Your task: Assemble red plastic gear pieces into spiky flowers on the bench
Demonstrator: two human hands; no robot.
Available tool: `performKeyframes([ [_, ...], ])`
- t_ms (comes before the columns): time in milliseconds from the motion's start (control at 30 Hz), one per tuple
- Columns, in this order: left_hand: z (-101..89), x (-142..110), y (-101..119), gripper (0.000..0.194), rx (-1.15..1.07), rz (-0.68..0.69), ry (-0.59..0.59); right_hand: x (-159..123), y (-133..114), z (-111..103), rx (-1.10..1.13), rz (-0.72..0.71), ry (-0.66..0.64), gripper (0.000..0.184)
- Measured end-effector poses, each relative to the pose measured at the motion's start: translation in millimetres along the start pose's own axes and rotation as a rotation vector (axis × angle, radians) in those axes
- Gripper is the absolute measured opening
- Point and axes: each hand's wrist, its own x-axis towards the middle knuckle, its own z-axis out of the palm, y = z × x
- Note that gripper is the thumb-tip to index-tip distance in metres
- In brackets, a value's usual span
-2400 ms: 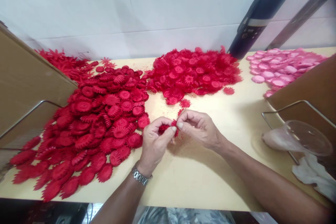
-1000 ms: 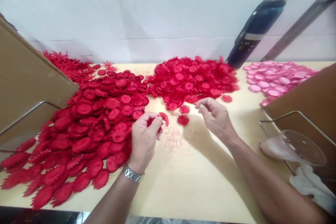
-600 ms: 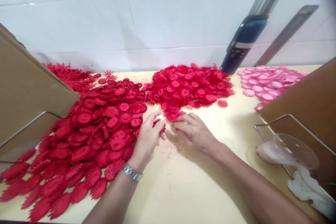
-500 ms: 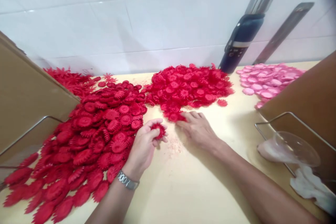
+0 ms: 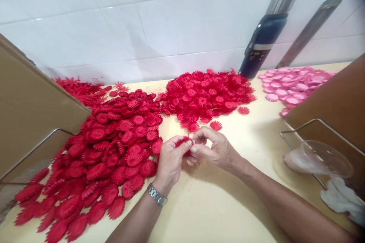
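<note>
Red piece (image 5: 184, 142): in the left hand, over the middle of the table (image 5: 208, 205), well in from the back edge; fingers hide most of it, so I cannot tell if it is one piece or a few pressed together.
Left hand (image 5: 171, 159): grasping the red piece, thumb on top and fingers under.
Right hand (image 5: 219, 150): thumb and finger bent in at the red piece's right side; I cannot tell if they pinch it.
How heavy: very light, I think, like a bit of cloth.
How soft: looks soft and fuzzy, and probably bends with a small squeeze.
How slippery: not much, I guess; the fuzz should help fingers stick.
Easy to hurt: the thin, pointy teeth around the rim may bend or rip.
Best place to hold: the round middle, with a gentle pinch.
Big red pile (image 5: 114, 148): on the table's left side, beside the left hand.
Back red pile (image 5: 205, 93): by the table's back edge.
Loose red flower (image 5: 216, 125): just past the right hand.
Pink pile (image 5: 296, 82): near the back right corner.
</note>
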Motion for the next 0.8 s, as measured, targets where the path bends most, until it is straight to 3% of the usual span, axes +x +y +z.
performKeyframes([
  [133, -4.5, -1, -5, 0.021, 0.003, -0.045, -0.052, 0, 0, 1, 0.254, 0.135, -0.2, 0.008],
  [300, -8.5, -4, -4, 0.026, 0.041, -0.065, -0.091, 2, 8, -2, 0.107, 0.193, -0.084, 0.012],
  [400, -8.0, -5, -3, 0.026, 0.073, -0.044, -0.06, 1, 13, -1, 0.18, 0.233, -0.06, 0.015],
  [600, -9.5, -4, -7, 0.016, 0.187, 0.035, 0.007, 0, 10, -1, 0.458, 0.242, -0.275, 0.023],
  [800, -14.2, -4, -11, 0.015, 0.302, 0.097, 0.031, -1, 9, 1, 0.461, 0.246, -0.267, 0.026],
])
